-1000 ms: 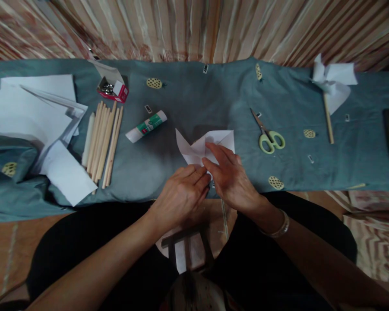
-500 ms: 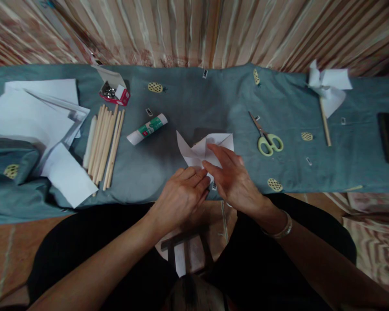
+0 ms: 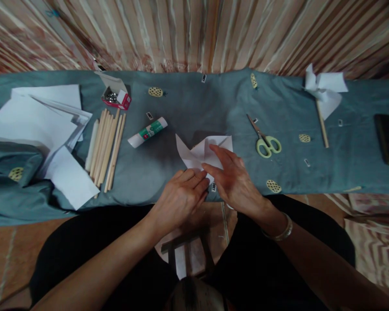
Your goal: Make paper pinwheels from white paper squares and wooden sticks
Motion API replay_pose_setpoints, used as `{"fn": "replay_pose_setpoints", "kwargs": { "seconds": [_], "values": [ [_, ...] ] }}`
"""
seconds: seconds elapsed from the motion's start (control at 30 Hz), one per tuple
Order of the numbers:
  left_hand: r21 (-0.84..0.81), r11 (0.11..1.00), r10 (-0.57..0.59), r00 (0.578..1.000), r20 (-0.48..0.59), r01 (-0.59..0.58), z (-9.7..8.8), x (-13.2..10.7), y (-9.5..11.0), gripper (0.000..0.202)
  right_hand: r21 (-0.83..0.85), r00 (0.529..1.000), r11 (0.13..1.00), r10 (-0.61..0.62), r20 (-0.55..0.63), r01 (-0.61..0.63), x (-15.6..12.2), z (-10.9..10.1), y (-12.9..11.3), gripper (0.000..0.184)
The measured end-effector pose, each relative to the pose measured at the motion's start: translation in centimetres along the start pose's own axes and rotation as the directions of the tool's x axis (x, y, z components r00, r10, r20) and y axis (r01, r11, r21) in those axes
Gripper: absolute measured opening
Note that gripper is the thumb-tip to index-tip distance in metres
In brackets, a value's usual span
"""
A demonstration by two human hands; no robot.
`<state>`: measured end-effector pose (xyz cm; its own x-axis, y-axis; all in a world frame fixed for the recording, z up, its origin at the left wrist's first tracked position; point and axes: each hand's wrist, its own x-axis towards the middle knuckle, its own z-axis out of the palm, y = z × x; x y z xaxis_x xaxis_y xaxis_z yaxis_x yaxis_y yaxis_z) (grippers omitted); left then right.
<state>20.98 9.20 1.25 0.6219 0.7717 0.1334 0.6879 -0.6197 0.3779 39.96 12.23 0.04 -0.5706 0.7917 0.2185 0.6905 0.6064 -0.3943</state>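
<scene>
A white paper piece (image 3: 194,153) with folded-in corners, pinwheel shaped, lies on the teal cloth (image 3: 188,108) near its front edge. My right hand (image 3: 235,179) rests on it with thumb and fingers pressing a folded flap toward its middle. My left hand (image 3: 179,198) sits at the paper's near-left corner, fingers together and curled on its lower edge. Both hands hide the paper's near part.
A glue stick (image 3: 148,131) lies left of the paper, then a bundle of wooden sticks (image 3: 106,149), white sheets (image 3: 35,125) and a red box of pins (image 3: 115,97). Green scissors (image 3: 265,140) lie right. A finished paper pinwheel (image 3: 324,93) and a dark object (image 3: 388,138) sit far right.
The hands keep their hold on the paper with only slight finger shifts. The view has tilted a little, so everything sits slightly lower in the frame.
</scene>
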Motion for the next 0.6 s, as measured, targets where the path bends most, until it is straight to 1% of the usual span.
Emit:
{"fn": "replay_pose_setpoints", "kwargs": {
  "seconds": [0.17,0.3,0.47,0.6],
  "values": [
    [0.015,1.0,0.001,1.0,0.005,-0.001,-0.09,0.09,0.12,0.021,-0.069,0.999,0.997,-0.04,0.019,0.041,-0.04,0.09,-0.01,0.03],
    [0.028,1.0,0.015,1.0,-0.007,-0.015,-0.06,0.06,0.16,0.023,-0.08,0.999,0.996,-0.022,0.023,0.024,0.17,0.06,-0.19,0.032],
    [0.008,1.0,-0.006,1.0,0.0,0.006,-0.07,0.04,0.16,0.022,-0.117,0.998,0.993,-0.005,0.058,0.012,0.46,0.37,-0.69,0.036],
    [0.009,1.0,0.004,1.0,-0.013,-0.004,0.01,0.09,0.14,0.021,-0.121,0.997,0.993,0.018,0.077,-0.009,0.52,0.65,-0.96,0.04]
  ]
}}
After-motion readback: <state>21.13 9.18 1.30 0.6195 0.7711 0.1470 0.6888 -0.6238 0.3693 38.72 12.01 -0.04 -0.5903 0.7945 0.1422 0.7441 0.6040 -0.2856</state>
